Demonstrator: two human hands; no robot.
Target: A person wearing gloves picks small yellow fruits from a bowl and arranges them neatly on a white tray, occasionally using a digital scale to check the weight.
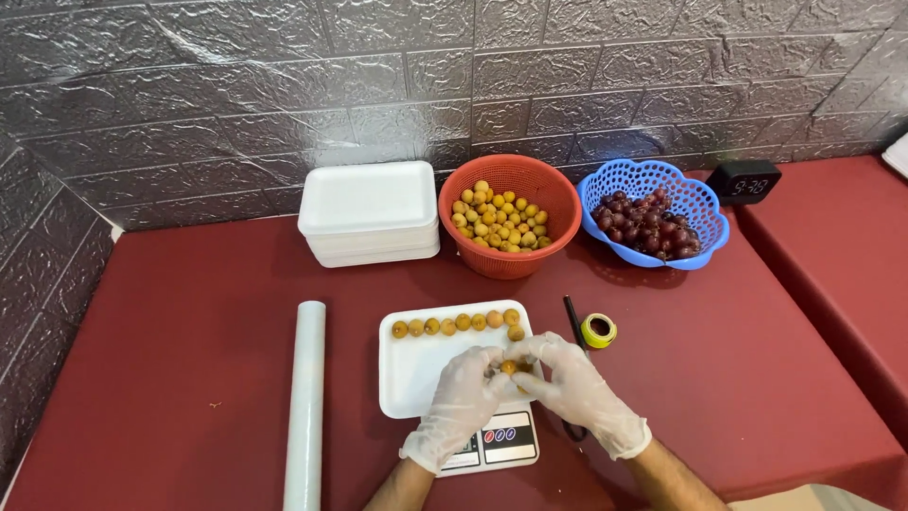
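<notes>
Both gloved hands, left hand (461,397) and right hand (579,388), pinch small yellow fruits (512,367) between fingertips over our foam tray (416,378) on the scale (497,443). Fruit row (459,324) lines the far edge, likely for tidy filling.

Thin white disposable gloves on left hand (461,402) and right hand (579,391), wrinkled cuffs at wrists, forearms bare
</notes>
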